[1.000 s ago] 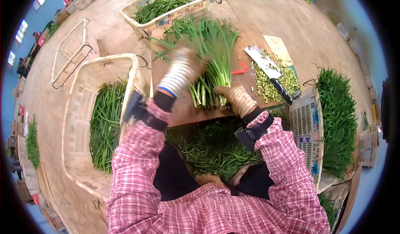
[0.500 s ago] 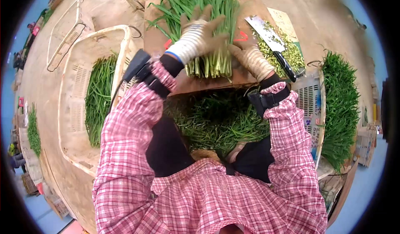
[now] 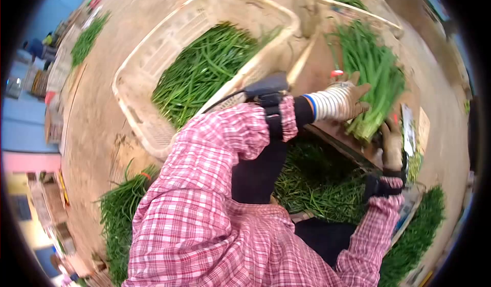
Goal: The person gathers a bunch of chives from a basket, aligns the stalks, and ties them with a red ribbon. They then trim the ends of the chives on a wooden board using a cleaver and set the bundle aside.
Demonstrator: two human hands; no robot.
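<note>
"Evening up a bunch, I'd say. See the left hand? Its grip is closed over the bundle of green stalks, low down near the pale root ends."

"Where does the bundle lie?"

"On the wooden board, leaves pointing away toward the far basket, with the big basket of greens just beside it."

"And the other hand?"

"The right hand sits at the root ends, close to what looks like a knife. Whether its grip holds anything I cannot tell; that edge is smeared."

"So what does the next move need?"

"My guess: root ends tapped flush and the bundle pinned tight, with the fingers well clear of the ends. The loose greens under the board are out of the way."
</note>
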